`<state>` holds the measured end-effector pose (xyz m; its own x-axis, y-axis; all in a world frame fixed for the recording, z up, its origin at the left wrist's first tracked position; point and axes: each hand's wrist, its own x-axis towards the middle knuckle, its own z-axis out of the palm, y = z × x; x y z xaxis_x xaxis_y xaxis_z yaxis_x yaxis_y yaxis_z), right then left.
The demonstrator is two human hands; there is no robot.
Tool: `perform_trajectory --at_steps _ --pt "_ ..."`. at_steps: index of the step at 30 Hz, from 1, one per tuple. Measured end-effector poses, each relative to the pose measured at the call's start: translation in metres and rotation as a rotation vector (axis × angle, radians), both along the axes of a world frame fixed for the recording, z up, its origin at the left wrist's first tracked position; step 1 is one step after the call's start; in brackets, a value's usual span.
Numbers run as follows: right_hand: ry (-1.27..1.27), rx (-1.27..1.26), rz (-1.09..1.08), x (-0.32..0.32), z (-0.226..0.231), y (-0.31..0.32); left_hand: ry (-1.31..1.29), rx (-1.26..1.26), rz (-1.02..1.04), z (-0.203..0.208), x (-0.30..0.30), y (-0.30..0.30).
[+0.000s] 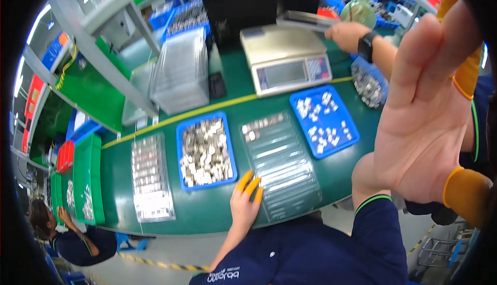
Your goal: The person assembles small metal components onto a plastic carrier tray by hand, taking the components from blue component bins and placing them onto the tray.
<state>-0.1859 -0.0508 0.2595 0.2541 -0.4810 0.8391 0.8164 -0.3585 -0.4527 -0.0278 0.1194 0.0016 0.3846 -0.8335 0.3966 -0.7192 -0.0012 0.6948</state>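
Note:
My left hand (pixel 245 202), with yellow finger cots on several fingers, rests its spread fingertips at the left edge of a clear plastic tray (pixel 284 155). Small metal parts fill the tray's far row and begin the one below. My right hand (pixel 422 114) is raised close to the camera, palm showing and empty, fingers stretched out. Orange cots cover its thumb and some fingers, partly cut off by the frame. To the clear tray's left is a blue tray (pixel 180 155) heaped with metal parts; to its right, another blue tray (pixel 322 124) has scattered small white parts.
A co-worker's hand (pixel 349 33) holds a flat grey item (pixel 305 18) over the weighing scale (pixel 284 52). Stacked clear trays (pixel 181 72) stand at the back. A filled clear tray (pixel 169 181) and green bins (pixel 80 166) lie left, near another person (pixel 77 241).

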Motion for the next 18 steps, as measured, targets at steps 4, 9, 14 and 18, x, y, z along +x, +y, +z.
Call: perform_trajectory --at_steps 4,9,14,18 --pt "-0.094 -0.194 -0.027 -0.009 0.029 0.025 -0.052 -0.017 0.023 -0.007 0.003 0.008" --pt "-0.175 -0.35 -0.006 -0.023 0.05 0.032 -0.037 -0.036 0.02 -0.008 -0.001 0.006" --pt "-0.206 -0.4 0.037 -0.02 0.06 0.037 -0.024 -0.048 0.014 -0.005 0.0 0.001" --pt "-0.218 -0.425 0.061 -0.028 0.059 0.035 -0.019 -0.034 0.011 -0.005 0.001 0.001"
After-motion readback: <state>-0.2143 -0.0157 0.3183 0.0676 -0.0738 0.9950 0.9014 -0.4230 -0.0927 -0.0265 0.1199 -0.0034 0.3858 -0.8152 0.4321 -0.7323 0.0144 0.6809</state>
